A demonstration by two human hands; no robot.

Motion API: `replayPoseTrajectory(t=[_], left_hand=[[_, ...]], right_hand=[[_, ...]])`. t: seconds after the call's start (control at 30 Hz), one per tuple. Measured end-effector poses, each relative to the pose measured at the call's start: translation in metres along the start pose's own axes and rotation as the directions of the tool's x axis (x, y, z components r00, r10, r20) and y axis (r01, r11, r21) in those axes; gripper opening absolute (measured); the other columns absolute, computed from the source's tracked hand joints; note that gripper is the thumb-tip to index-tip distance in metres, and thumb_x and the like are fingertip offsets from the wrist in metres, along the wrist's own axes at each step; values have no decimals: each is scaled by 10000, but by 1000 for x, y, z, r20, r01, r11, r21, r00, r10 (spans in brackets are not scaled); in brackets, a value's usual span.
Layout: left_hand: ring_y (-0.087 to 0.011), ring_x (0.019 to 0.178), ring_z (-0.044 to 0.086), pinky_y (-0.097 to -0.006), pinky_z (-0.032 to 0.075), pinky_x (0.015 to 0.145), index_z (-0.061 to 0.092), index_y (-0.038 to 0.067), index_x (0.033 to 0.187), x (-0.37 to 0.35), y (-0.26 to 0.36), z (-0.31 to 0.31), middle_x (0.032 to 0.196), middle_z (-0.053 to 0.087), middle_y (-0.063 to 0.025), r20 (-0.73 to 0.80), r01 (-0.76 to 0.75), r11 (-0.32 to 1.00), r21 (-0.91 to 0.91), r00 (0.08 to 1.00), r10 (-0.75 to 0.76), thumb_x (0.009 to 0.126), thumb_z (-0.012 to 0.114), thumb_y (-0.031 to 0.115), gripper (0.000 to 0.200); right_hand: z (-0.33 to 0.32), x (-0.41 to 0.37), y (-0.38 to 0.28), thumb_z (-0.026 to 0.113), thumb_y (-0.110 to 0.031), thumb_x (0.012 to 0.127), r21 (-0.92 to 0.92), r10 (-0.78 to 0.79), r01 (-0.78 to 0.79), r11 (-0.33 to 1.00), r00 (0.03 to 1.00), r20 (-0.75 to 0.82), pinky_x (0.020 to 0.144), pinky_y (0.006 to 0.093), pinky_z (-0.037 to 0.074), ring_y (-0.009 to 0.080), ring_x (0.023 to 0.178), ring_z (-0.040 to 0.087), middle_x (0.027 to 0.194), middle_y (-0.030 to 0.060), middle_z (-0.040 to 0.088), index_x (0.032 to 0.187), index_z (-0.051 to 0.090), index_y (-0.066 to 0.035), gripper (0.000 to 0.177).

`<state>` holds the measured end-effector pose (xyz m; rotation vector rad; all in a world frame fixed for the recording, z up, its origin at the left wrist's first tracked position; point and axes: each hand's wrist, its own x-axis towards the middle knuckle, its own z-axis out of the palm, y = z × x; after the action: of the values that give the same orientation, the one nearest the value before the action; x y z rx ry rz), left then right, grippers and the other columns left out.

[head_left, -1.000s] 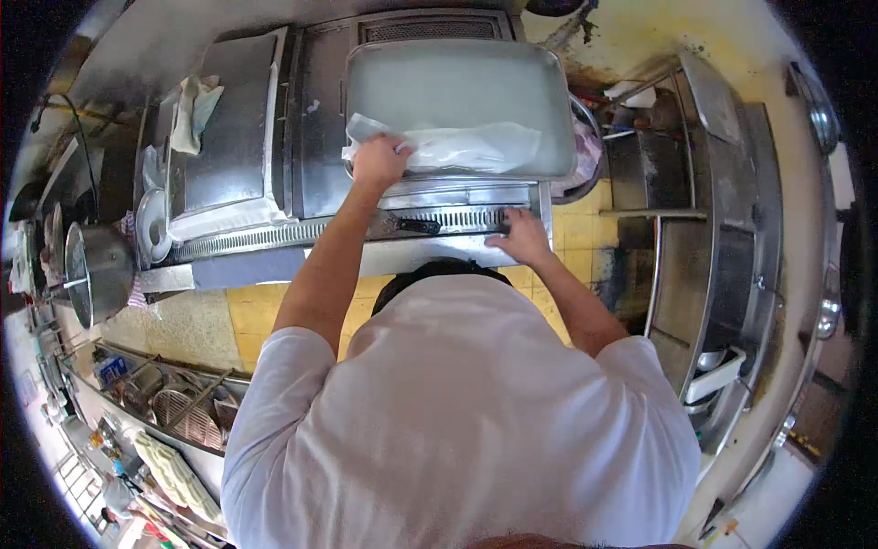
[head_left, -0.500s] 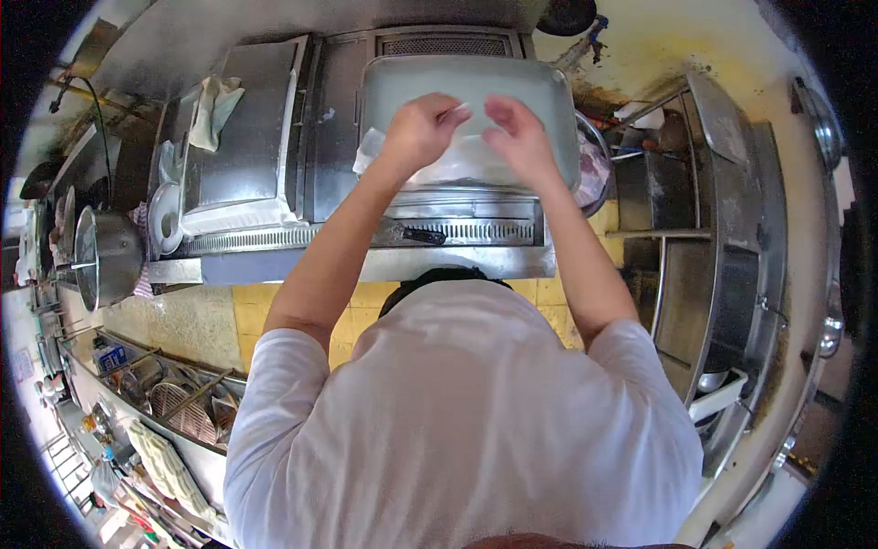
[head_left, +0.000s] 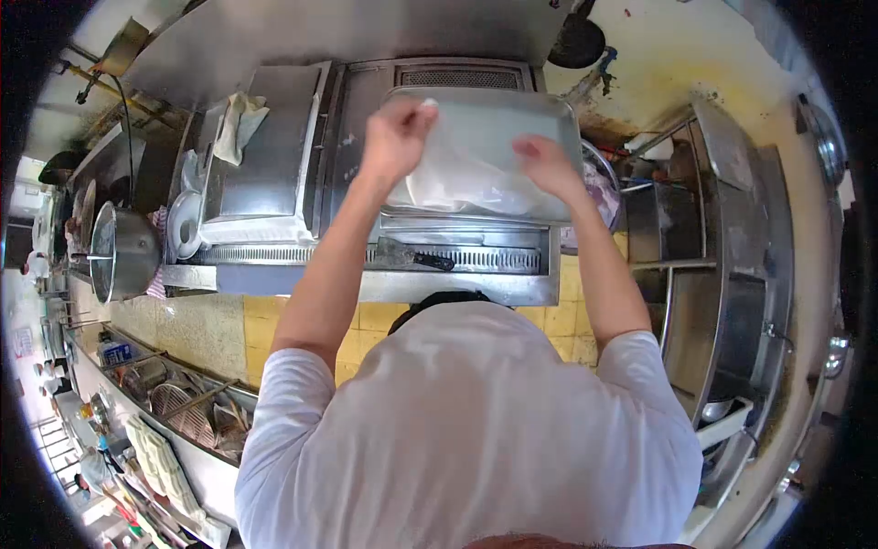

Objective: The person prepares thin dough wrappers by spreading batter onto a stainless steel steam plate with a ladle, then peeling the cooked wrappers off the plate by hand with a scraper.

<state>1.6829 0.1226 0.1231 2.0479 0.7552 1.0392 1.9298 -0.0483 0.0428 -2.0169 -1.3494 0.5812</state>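
A large rectangular metal tray [head_left: 512, 108] lies on the steel counter, in front of my body. Over its lower part spreads a thin, see-through plastic sheet [head_left: 457, 178], wrinkled and shiny along the near side. My left hand [head_left: 395, 145] is above the tray's left edge, fingers pinched together on a gathered whitish end of the plastic. Above the tray's right part is my right hand [head_left: 551, 169], its fingers smeared by motion and turned inward. A spatula with a black handle [head_left: 433, 261] lies on the slotted ledge just below the tray.
A steel lid [head_left: 265, 156] with a cloth [head_left: 240, 128] on it covers the counter's left part. A bowl of pinkish meat [head_left: 599, 183] sits behind the tray's right edge. Left stands a steel pot [head_left: 128, 252]; right, a metal shelf rack [head_left: 686, 265].
My left hand has moved left, away from my right hand, and the plastic now stretches from it over the tray. My right hand has shifted slightly right. The view has tilted a little.
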Motion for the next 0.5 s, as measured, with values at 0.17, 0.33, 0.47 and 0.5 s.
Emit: replayPoseTrajectory(t=[0.17,0.33,0.47,0.5], left_hand=[[-147,761,664,-297,524,694,729,33,999,-2,44,36,884,742,-125,118,-287,953,101,954,275,981,672,186,164],[-256,696,674,-327,538,700,724,25,1019,19,24,-34,829,716,-176,-144,-79,997,-9,987,77,993,646,174,170],[-276,686,662,-341,528,685,721,22,979,-12,-83,-34,843,708,-199,-222,145,980,133,968,-113,985,655,198,187],[-288,711,675,-366,535,695,720,24,971,-21,-108,-31,869,708,-210,-246,243,957,159,948,-200,979,666,220,204]], right_hand=[[11,1,-115,560,-119,841,350,-83,113,930,992,-97,880,441,525,364,990,693,1064,261,693,1048,686,33,286],[33,-21,9,539,-87,828,-47,-13,9,999,995,-97,841,519,518,488,907,642,960,281,680,960,685,-4,214],[7,-32,64,558,-79,818,-55,58,-65,996,991,-118,782,450,540,396,824,687,887,250,695,931,704,-3,199],[1,-29,73,571,-82,819,1,134,-134,991,990,-51,751,417,545,340,786,703,850,226,706,918,713,-2,191]])
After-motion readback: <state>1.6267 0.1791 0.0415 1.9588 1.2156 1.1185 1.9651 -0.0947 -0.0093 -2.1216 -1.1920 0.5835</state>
